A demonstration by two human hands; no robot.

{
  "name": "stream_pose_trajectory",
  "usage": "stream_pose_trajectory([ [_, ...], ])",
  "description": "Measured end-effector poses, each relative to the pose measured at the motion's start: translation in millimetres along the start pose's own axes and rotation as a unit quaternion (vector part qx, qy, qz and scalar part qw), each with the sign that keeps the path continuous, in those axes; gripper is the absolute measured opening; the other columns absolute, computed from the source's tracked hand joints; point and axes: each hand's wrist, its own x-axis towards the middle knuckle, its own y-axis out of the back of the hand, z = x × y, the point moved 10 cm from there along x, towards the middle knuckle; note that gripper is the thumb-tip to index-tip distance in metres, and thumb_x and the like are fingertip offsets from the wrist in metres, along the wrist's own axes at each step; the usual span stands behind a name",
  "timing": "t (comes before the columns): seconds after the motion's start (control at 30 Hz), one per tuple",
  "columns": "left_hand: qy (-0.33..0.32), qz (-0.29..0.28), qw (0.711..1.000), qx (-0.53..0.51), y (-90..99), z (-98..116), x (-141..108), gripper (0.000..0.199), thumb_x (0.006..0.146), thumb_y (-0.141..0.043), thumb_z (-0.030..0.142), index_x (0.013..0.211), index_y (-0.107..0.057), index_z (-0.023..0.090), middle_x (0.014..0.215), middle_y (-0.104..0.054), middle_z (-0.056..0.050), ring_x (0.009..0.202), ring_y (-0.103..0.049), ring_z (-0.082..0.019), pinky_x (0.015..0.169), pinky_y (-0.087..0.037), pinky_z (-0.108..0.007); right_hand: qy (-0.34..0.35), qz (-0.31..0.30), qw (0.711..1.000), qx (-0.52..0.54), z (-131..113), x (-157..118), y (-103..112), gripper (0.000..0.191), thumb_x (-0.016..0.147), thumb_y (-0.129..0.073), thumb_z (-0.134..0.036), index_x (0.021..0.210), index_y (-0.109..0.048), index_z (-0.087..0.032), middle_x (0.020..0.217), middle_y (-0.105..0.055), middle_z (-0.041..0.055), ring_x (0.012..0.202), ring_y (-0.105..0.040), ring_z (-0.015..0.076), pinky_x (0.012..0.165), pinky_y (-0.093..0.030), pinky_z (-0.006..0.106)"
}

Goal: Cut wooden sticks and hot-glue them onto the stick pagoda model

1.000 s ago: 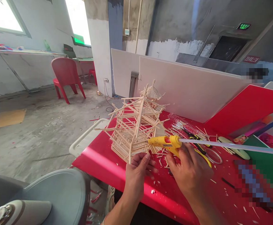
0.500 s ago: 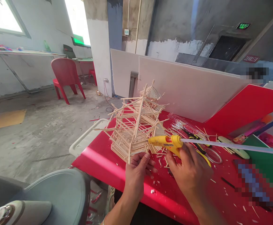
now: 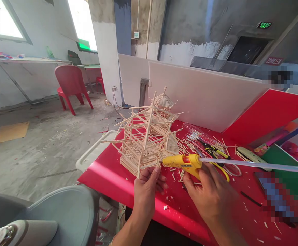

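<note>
My right hand is wrapped round a yellow hot glue gun, with a long clear glue stick coming out of its back. Its nozzle points left, close to the fingertips of my left hand. The left thumb and forefinger are pinched on what looks like a short wooden stick, mostly covered by the fingers. This hand is at the near corner of a pagoda-like model built of thin wooden sticks, with an open roof frame. A finished-looking pointed stick roof rises behind it.
Loose sticks, pliers and a plastic packet lie on the red tabletop. At the right are a dark, blurred-out device and a green board. White panels stand behind; a round grey stool is at left.
The glue gun has tilted slightly, its nozzle now lower and nearer the left fingertips. The view has shifted a little; both hands keep their grips.
</note>
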Motion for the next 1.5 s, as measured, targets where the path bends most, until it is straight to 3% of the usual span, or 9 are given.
stream_pose_trajectory([
  [0.6, 0.012, -0.006, 1.0, -0.015, -1.5, -3, 2, 0.039, 0.061, -0.088, 0.04, 0.078, -0.066, 0.013, 0.063, -0.07, -0.004, 0.048, -0.063, -0.014, 0.039, -0.048, -0.021, -0.011, -0.007, 0.999, 0.035, 4, -2, -1, 0.02, 0.085, -0.065, -0.024, 0.103, -0.064, -0.015, 0.091, -0.073, 0.0067, 0.072, -0.068, 0.0169, 0.068, -0.05, 0.028],
  [0.87, 0.015, -0.006, 1.0, -0.009, -2.6, -6, 2, 0.038, 0.062, -0.087, 0.042, 0.075, -0.065, 0.014, 0.059, -0.069, -0.003, 0.044, -0.061, -0.012, 0.038, -0.046, -0.019, -0.012, 0.002, 0.999, 0.043, 6, -1, -5, 0.033, 0.084, -0.067, -0.025, 0.116, -0.062, -0.017, 0.089, -0.072, 0.0043, 0.07, -0.066, 0.0163, 0.067, -0.05, 0.028],
  [1.07, 0.012, -0.004, 1.0, -0.005, -2.0, -6, 2, 0.038, 0.063, -0.087, 0.041, 0.076, -0.065, 0.013, 0.06, -0.069, -0.003, 0.044, -0.061, -0.012, 0.039, -0.045, -0.019, -0.01, 0.013, 0.999, 0.038, 6, -1, -5, 0.026, 0.084, -0.069, -0.025, 0.106, -0.063, -0.015, 0.091, -0.073, 0.0065, 0.073, -0.067, 0.0176, 0.068, -0.051, 0.028],
  [1.3, 0.013, -0.001, 1.0, -0.01, -7.0, -5, 5, 0.04, 0.062, -0.087, 0.044, 0.075, -0.064, 0.014, 0.058, -0.069, -0.003, 0.043, -0.06, -0.011, 0.038, -0.044, -0.018, -0.045, 0.024, 0.999, 0.014, 17, -6, -2, 0.032, 0.08, -0.075, -0.041, 0.096, -0.064, -0.016, 0.094, -0.074, 0.01, 0.078, -0.071, 0.0214, 0.069, -0.054, 0.029],
  [1.5, 0.008, 0.011, 1.0, -0.017, -7.5, -5, 6, 0.041, 0.063, -0.086, 0.046, 0.077, -0.064, 0.014, 0.057, -0.068, -0.002, 0.042, -0.059, -0.011, 0.036, -0.043, -0.018, -0.049, 0.007, 0.997, 0.058, 21, -8, -6, 0.032, 0.081, -0.074, -0.041, 0.098, -0.063, -0.015, 0.092, -0.074, 0.01, 0.076, -0.071, 0.0212, 0.069, -0.055, 0.03],
])
